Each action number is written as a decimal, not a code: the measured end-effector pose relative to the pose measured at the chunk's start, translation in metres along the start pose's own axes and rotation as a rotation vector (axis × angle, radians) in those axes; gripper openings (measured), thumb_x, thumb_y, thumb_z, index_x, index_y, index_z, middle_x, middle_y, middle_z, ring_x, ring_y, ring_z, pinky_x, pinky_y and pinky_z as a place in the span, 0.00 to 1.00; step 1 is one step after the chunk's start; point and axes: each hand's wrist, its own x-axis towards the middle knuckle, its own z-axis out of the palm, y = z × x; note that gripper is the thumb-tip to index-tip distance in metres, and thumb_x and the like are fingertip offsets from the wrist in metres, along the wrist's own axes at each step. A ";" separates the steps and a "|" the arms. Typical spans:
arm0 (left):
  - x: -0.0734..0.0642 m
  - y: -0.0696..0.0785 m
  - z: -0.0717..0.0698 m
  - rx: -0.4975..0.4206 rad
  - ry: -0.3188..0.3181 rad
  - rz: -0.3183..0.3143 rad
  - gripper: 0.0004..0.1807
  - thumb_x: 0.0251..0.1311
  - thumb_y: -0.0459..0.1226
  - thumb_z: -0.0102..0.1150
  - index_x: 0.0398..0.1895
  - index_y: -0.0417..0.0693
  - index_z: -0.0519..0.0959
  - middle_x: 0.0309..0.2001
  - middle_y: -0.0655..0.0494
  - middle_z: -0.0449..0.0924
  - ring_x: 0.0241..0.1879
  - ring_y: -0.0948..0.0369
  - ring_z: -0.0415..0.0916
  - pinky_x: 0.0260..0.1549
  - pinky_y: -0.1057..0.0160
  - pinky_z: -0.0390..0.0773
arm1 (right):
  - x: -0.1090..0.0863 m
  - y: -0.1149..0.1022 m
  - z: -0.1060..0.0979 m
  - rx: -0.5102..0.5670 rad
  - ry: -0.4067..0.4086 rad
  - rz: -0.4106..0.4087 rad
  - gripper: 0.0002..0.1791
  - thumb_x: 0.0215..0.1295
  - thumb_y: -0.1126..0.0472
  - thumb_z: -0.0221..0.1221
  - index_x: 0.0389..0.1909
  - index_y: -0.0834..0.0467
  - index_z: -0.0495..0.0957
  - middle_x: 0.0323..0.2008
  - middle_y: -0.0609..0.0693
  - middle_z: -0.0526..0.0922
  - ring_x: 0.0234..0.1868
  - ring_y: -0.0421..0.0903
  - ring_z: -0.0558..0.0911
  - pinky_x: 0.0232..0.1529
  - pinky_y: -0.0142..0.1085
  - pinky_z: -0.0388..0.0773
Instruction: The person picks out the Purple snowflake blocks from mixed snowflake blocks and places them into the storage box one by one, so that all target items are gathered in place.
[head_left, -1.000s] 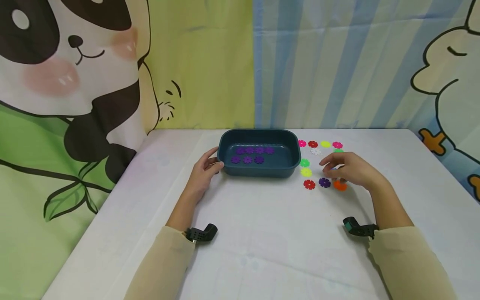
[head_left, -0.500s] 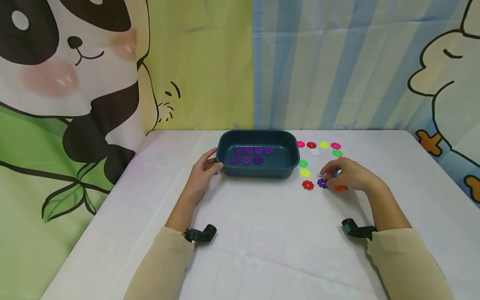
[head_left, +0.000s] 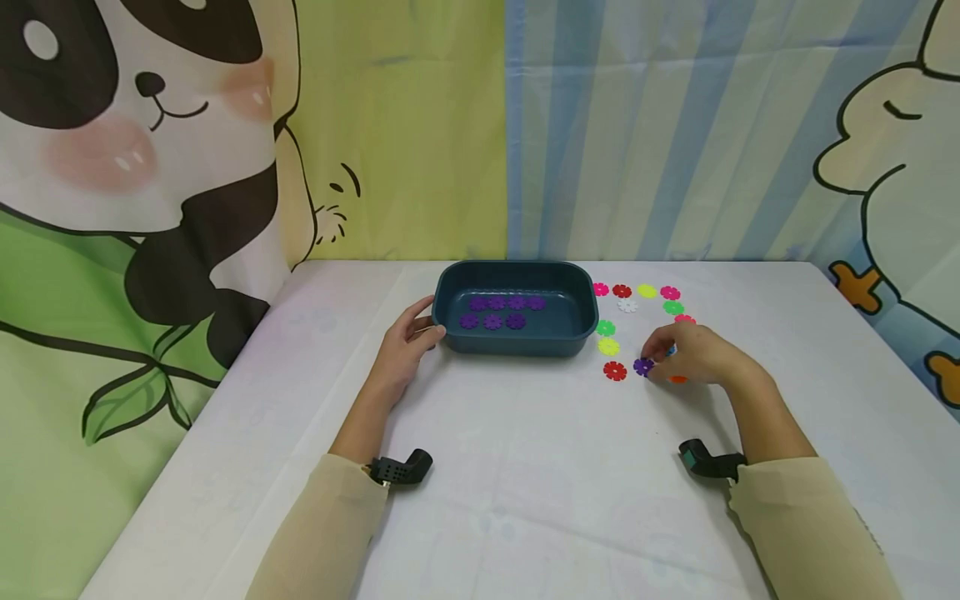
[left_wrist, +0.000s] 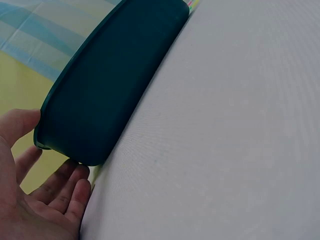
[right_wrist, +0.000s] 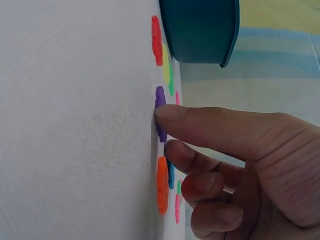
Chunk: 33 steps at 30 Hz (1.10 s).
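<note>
My left hand (head_left: 399, 357) holds the left end of a dark teal plastic tub (head_left: 517, 344). In the left wrist view the thumb lies at the tub's rim and the bent fingers (left_wrist: 77, 192) meet its lower edge. On the tub's floor lie two rows of purple flower-shaped discs (head_left: 492, 322). To the right, my right hand (head_left: 693, 354) pinches a dark purple flower-shaped disc (right_wrist: 159, 95) at the table, its thumb on the disc's face. The index fingertip is hidden behind the thumb in the right wrist view. An orange disc (right_wrist: 162, 185) and a blue disc (right_wrist: 171, 175) lie by the curled fingers.
Several flower-shaped discs lie right of the tub, among them a red disc (head_left: 615, 371), a yellow disc (head_left: 608, 347), a green disc (head_left: 605, 328) and a white disc (head_left: 627, 307). The white-covered table (head_left: 525, 483) ends at a printed curtain (head_left: 405, 150).
My right hand has come down and slightly toward me onto the dark purple disc, its thumb and index finger closing on it. The left hand stays at the tub.
</note>
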 end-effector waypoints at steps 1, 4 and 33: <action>0.000 0.000 0.000 0.000 0.001 0.002 0.33 0.72 0.41 0.61 0.78 0.64 0.65 0.67 0.44 0.76 0.64 0.52 0.75 0.62 0.56 0.74 | 0.000 0.000 0.000 -0.003 0.000 -0.001 0.20 0.57 0.58 0.73 0.50 0.58 0.82 0.45 0.56 0.80 0.51 0.56 0.75 0.42 0.41 0.80; -0.001 0.001 0.000 0.001 0.001 0.004 0.33 0.72 0.41 0.61 0.78 0.63 0.65 0.67 0.44 0.76 0.64 0.52 0.75 0.60 0.59 0.74 | 0.001 -0.001 0.001 -0.007 0.005 -0.003 0.21 0.56 0.58 0.74 0.49 0.59 0.81 0.45 0.56 0.79 0.50 0.55 0.75 0.42 0.41 0.80; 0.000 0.000 -0.001 0.002 -0.009 -0.010 0.33 0.73 0.42 0.60 0.79 0.64 0.64 0.70 0.44 0.74 0.67 0.50 0.74 0.66 0.52 0.71 | -0.005 0.009 -0.008 0.093 -0.046 -0.029 0.16 0.67 0.53 0.67 0.51 0.55 0.79 0.44 0.55 0.80 0.44 0.50 0.76 0.38 0.38 0.77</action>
